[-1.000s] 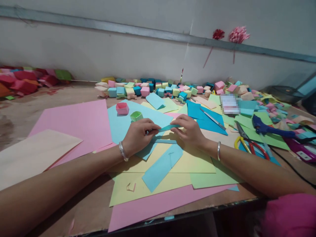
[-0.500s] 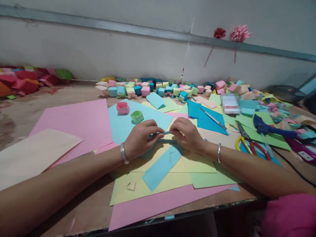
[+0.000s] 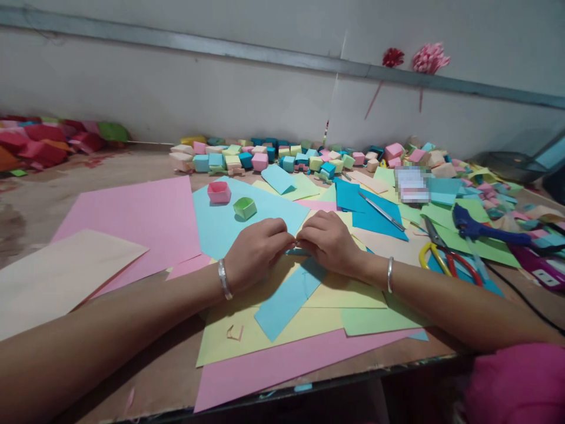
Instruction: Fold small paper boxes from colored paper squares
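Observation:
My left hand point(image 3: 258, 250) and my right hand point(image 3: 329, 242) meet at the fingertips over the stacked paper. Both pinch a narrow blue paper strip point(image 3: 298, 252), which is mostly hidden behind the fingers. Just below them a longer blue paper piece point(image 3: 282, 309) lies slanted on a yellow sheet point(image 3: 229, 341). Beyond my left hand a small pink paper box point(image 3: 219, 192) and a small green paper box point(image 3: 245, 208) stand open-topped on a light blue sheet point(image 3: 269, 197).
To the right lie scissors point(image 3: 450, 256) with red and yellow handles, a blue-handled tool point(image 3: 489, 229) and a metal pen-like tool point(image 3: 382, 211). Many small paper boxes point(image 3: 260, 162) line the wall. A large pink sheet point(image 3: 136, 218) covers the left side.
My hands have come together, so their fingertips now touch where a stretch of blue strip showed between them. The left hand shifted slightly right; the surrounding papers stayed put.

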